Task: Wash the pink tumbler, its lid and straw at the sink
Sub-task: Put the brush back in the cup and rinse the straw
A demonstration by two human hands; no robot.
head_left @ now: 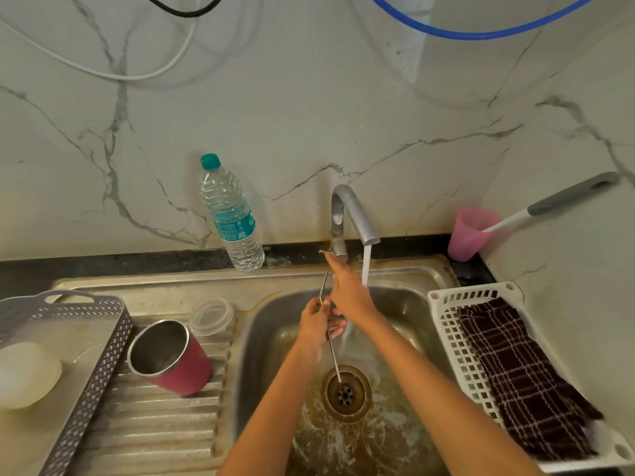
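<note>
The pink tumbler point(171, 357) stands tilted on the ribbed drainboard left of the sink, its steel inside showing. Its clear lid point(211, 316) lies just behind it. My left hand point(318, 326) grips the bent metal straw point(334, 355) over the sink bowl, the straw's lower end pointing at the drain point(346, 393). My right hand point(345, 288) stretches forward above it with straight fingers, fingertips at the tap's small lever point(324, 252). Water runs from the tap spout point(357, 218) just right of my right hand.
A water bottle point(232, 214) stands behind the drainboard. A grey basket point(86, 355) holding a white soap bar point(25, 374) sits at the left. A white basket point(457, 338) with a checked cloth lies right of the sink. A pink cup point(469, 233) with a brush stands in the back right corner.
</note>
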